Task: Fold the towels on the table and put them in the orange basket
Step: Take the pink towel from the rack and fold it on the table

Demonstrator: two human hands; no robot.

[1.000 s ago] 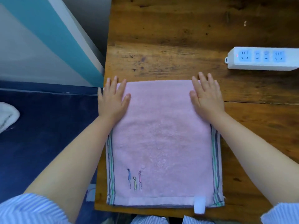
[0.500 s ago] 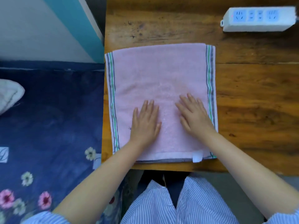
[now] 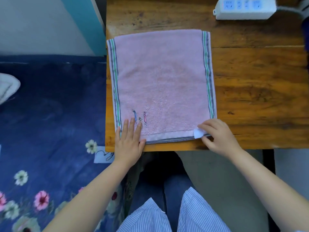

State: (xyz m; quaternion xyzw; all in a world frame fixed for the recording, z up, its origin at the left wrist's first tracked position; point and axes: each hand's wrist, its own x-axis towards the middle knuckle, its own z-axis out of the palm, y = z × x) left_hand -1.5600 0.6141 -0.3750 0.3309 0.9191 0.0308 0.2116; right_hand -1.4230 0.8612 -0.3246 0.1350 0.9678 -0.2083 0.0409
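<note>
A pink towel (image 3: 160,84) with grey and green stripes down both sides lies flat, folded double, on the wooden table (image 3: 257,91). My left hand (image 3: 129,139) rests flat on its near left corner, fingers spread, beside small embroidered figures. My right hand (image 3: 217,138) is at the near right corner, fingers pinching the towel's edge by the white label (image 3: 198,133). No orange basket is in view.
A white power strip (image 3: 244,8) lies at the table's far right with its cable running off right. Left of the table is a dark blue flowered bedcover (image 3: 50,131) with a white cloth (image 3: 8,87) at its left edge. My striped shirt and lap are below the table edge.
Both hands slid from the towel's far corners down its middle to the near corners. The left now lies flat on the left corner, the right pinches the edge by the label.
</note>
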